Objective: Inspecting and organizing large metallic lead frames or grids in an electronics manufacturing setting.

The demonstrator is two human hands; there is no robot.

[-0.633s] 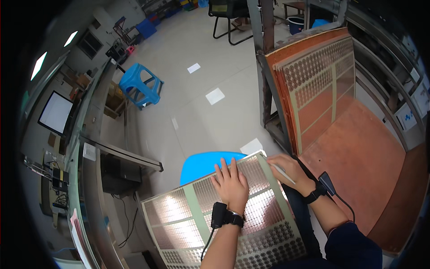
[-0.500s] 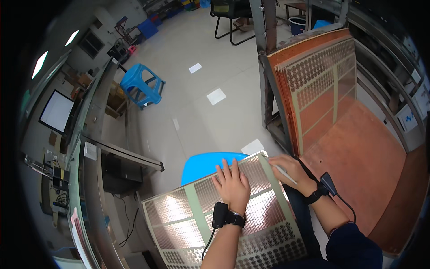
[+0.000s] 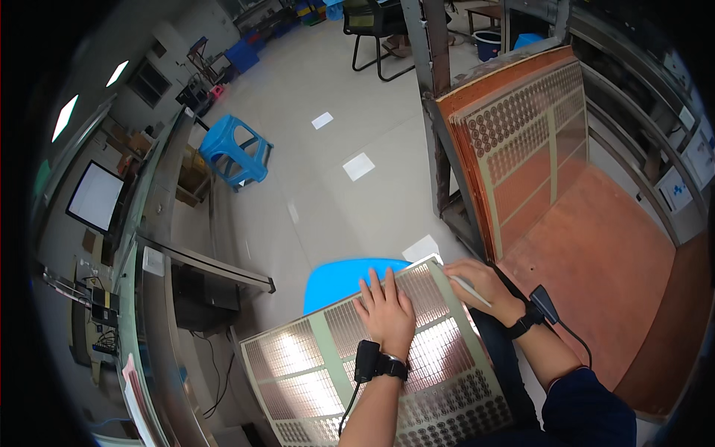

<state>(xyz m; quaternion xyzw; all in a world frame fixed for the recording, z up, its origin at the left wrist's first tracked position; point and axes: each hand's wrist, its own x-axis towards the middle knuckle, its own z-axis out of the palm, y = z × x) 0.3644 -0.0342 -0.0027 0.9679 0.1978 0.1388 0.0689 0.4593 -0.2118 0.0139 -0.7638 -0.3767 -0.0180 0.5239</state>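
Currently, the patterned panel (image 3: 322, 346) lies at your lap, its far edge overlapping the blue seat (image 3: 346, 274) in view; your left hand (image 3: 390, 320) rests on it, grip open and fingers spread, while your right hand (image 3: 480, 280) keeps its grip closed around a pale pen (image 3: 471, 291) at the far right corner. Judge this panel as in progress; completed portions cannot be told. Similar panels (image 3: 532, 123) stand in the metal rack (image 3: 438, 67), finished or pending unclear.
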